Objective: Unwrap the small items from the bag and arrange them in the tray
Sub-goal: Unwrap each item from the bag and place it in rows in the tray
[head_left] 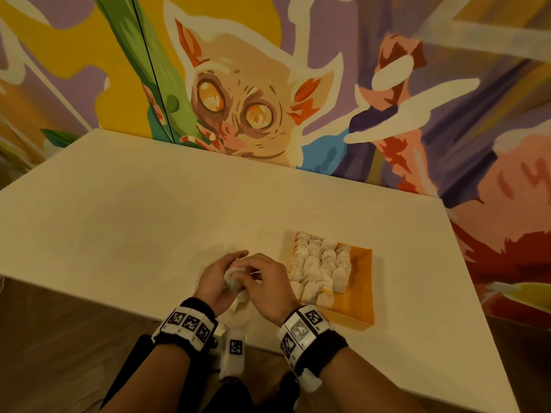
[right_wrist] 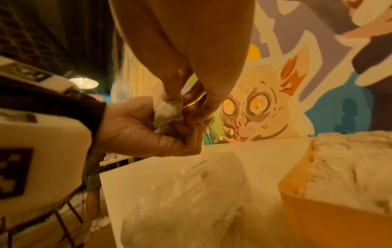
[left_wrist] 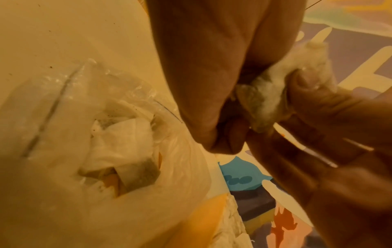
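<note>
Together, left hand (head_left: 215, 281) and right hand (head_left: 266, 286) — both pinching one small item (head_left: 232, 278) — beside tray (head_left: 362, 296).

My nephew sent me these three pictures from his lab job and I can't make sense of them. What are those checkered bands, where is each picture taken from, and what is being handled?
No machine: a person works bare-handed. The checkered wristbands carry cameras. One picture looks down from the head, the others along each wrist. On the white table lie a clear plastic bag and an orange tray of white sachets. The left hand and right hand together pinch one small white wrapped sachet.
</note>
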`<state>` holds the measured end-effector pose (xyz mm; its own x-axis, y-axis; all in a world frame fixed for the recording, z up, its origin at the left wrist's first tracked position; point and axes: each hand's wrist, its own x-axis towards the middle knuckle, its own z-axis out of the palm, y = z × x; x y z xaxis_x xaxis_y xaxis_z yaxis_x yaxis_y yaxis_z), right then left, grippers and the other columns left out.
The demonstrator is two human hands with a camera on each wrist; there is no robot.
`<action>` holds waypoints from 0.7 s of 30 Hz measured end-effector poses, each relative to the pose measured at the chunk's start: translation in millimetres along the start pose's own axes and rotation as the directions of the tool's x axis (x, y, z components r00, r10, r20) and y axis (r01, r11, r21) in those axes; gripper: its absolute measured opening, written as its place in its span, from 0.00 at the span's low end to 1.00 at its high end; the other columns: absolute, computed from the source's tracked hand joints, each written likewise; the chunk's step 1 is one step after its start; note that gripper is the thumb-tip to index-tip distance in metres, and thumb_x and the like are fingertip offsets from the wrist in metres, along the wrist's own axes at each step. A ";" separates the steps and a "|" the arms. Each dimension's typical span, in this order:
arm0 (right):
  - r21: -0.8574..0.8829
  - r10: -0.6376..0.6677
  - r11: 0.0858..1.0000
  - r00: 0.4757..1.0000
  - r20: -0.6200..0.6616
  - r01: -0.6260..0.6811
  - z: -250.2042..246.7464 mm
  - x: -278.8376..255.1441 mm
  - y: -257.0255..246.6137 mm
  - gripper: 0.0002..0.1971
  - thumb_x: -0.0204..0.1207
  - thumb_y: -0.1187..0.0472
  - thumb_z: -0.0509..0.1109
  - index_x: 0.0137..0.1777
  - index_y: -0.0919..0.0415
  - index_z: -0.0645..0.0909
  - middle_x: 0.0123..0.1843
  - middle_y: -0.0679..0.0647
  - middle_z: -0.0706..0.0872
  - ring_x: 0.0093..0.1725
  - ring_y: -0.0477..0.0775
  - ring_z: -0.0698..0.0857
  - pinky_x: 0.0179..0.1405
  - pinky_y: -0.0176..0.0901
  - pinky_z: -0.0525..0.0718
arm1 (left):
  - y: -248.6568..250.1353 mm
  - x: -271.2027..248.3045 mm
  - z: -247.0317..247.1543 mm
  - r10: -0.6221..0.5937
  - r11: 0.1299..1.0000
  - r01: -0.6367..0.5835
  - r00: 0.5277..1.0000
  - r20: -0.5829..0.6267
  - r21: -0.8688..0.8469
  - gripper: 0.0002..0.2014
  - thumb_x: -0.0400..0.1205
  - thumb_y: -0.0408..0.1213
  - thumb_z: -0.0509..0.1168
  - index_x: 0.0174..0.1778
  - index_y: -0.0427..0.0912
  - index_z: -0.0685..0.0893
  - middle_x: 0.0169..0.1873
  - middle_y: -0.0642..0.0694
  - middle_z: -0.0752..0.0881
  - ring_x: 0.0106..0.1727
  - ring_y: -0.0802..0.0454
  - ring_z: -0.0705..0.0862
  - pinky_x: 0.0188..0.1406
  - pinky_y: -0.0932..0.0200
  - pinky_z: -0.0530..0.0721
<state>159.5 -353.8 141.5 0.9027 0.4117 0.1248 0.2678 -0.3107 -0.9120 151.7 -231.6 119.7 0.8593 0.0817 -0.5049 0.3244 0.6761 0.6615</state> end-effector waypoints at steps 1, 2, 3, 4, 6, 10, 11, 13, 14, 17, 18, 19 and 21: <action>0.033 0.036 0.999 0.999 -0.030 -0.035 -1.8 -0.1 0.0 0.07 0.76 0.63 0.73 0.52 0.56 0.89 0.49 0.46 0.89 0.49 0.42 0.85 0.51 0.41 0.85 | -0.1 1.4 -0.1 0.005 1.000 -0.005 1.000 -0.002 0.009 0.15 0.87 0.42 0.57 0.53 0.33 0.82 0.41 0.35 0.88 0.44 0.43 0.89 0.46 0.49 0.88; 0.068 0.068 0.996 0.996 -0.059 -0.064 -5.0 -0.2 0.2 0.06 0.77 0.61 0.73 0.52 0.56 0.89 0.47 0.44 0.89 0.47 0.41 0.85 0.49 0.40 0.85 | -0.1 3.4 -0.4 0.016 0.999 -0.014 0.999 -0.035 0.040 0.16 0.86 0.45 0.60 0.51 0.33 0.82 0.43 0.33 0.87 0.46 0.41 0.89 0.49 0.48 0.87; 0.089 0.087 0.993 0.992 -0.088 -0.080 -9.4 0.1 1.0 0.06 0.77 0.60 0.74 0.52 0.55 0.89 0.43 0.42 0.88 0.44 0.39 0.84 0.46 0.38 0.85 | 0.2 5.7 -0.1 0.024 0.998 -0.018 0.996 -0.086 0.068 0.18 0.85 0.48 0.63 0.50 0.33 0.83 0.43 0.33 0.87 0.45 0.41 0.88 0.47 0.49 0.86; 0.093 0.095 0.992 0.989 -0.117 -0.084 -14.7 0.2 2.1 0.05 0.76 0.59 0.75 0.51 0.55 0.88 0.39 0.41 0.86 0.41 0.39 0.83 0.43 0.35 0.84 | 1.5 6.3 0.1 0.040 0.995 -0.026 0.987 -0.154 0.097 0.18 0.84 0.49 0.65 0.49 0.34 0.83 0.39 0.36 0.86 0.40 0.44 0.86 0.37 0.53 0.85; 0.094 0.096 0.992 0.982 -0.164 -0.082 -27.9 -0.1 3.8 0.06 0.75 0.57 0.77 0.50 0.53 0.88 0.37 0.42 0.84 0.38 0.39 0.83 0.40 0.34 0.83 | 5.1 3.2 3.5 0.083 0.990 -0.057 0.976 -0.201 0.130 0.16 0.82 0.50 0.68 0.44 0.38 0.81 0.30 0.44 0.78 0.28 0.52 0.76 0.20 0.62 0.72; 0.103 0.146 0.987 0.961 -0.235 -0.124 -60.3 0.3 7.5 0.07 0.69 0.56 0.81 0.45 0.52 0.88 0.36 0.43 0.87 0.36 0.38 0.84 0.37 0.30 0.81 | 12.4 -10.4 22.8 0.182 0.904 -0.187 0.982 0.050 0.385 0.19 0.74 0.48 0.74 0.52 0.36 0.87 0.27 0.50 0.75 0.26 0.54 0.70 0.20 0.63 0.63; 0.102 0.154 0.986 0.961 -0.229 -0.134 -67.2 -0.1 8.6 0.07 0.69 0.56 0.82 0.44 0.54 0.89 0.36 0.44 0.88 0.36 0.38 0.85 0.39 0.32 0.83 | 13.7 -14.2 30.5 0.192 0.854 -0.225 0.974 0.119 0.468 0.17 0.74 0.45 0.75 0.52 0.37 0.89 0.26 0.50 0.77 0.26 0.53 0.70 0.20 0.63 0.65; 0.097 0.166 0.984 0.964 -0.207 -0.148 -77.6 -2.1 11.9 0.05 0.70 0.56 0.80 0.45 0.54 0.90 0.40 0.44 0.91 0.40 0.41 0.87 0.44 0.38 0.86 | 14.5 -18.4 45.9 0.229 0.730 -0.321 0.947 0.226 0.604 0.10 0.76 0.40 0.75 0.48 0.38 0.91 0.23 0.54 0.80 0.23 0.54 0.71 0.19 0.64 0.68; 0.087 0.164 0.985 0.965 -0.204 -0.149 -81.4 -3.5 13.3 0.04 0.72 0.57 0.79 0.46 0.52 0.90 0.41 0.43 0.91 0.42 0.42 0.88 0.46 0.40 0.87 | 14.7 -18.4 52.8 0.269 0.668 -0.374 0.927 0.260 0.643 0.07 0.77 0.38 0.74 0.46 0.37 0.92 0.22 0.57 0.82 0.22 0.58 0.73 0.19 0.65 0.70; 0.043 0.150 0.989 0.965 -0.217 -0.144 -91.4 -9.2 16.6 0.06 0.77 0.57 0.74 0.44 0.42 0.89 0.43 0.38 0.90 0.46 0.39 0.87 0.49 0.33 0.83 | 13.7 -15.8 66.4 0.364 0.513 -0.487 0.869 0.334 0.707 0.03 0.79 0.36 0.73 0.42 0.41 0.92 0.28 0.61 0.88 0.29 0.69 0.83 0.34 0.74 0.78; 0.015 0.148 0.989 0.964 -0.221 -0.149 -95.1 -11.2 16.6 0.08 0.78 0.57 0.73 0.43 0.39 0.87 0.42 0.36 0.90 0.46 0.36 0.86 0.48 0.28 0.81 | 12.3 -13.2 67.9 0.373 0.480 -0.504 0.858 0.353 0.718 0.03 0.78 0.37 0.74 0.41 0.44 0.92 0.33 0.61 0.90 0.38 0.69 0.86 0.45 0.69 0.80; -0.018 0.148 0.988 0.963 -0.225 -0.156 -98.4 -13.0 17.0 0.09 0.78 0.57 0.73 0.43 0.39 0.87 0.42 0.34 0.89 0.46 0.34 0.85 0.45 0.24 0.79 | 10.9 -10.7 68.6 0.374 0.454 -0.514 0.852 0.367 0.728 0.02 0.78 0.38 0.74 0.40 0.46 0.92 0.38 0.59 0.91 0.45 0.64 0.87 0.53 0.62 0.81; -0.072 0.144 0.984 0.960 -0.240 -0.166 -103.2 -16.1 18.7 0.06 0.79 0.57 0.72 0.45 0.44 0.88 0.42 0.35 0.88 0.43 0.32 0.83 0.41 0.22 0.77 | 6.5 -5.6 68.4 0.361 0.417 -0.516 0.850 0.385 0.748 0.02 0.77 0.38 0.75 0.39 0.48 0.92 0.41 0.57 0.92 0.50 0.60 0.88 0.59 0.56 0.80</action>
<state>184.8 -454.6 162.7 0.9860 0.1449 0.0820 0.1379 -0.4353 -0.8896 176.1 -277.8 164.8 0.9992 0.0318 0.0230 -0.0121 -0.3082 0.9513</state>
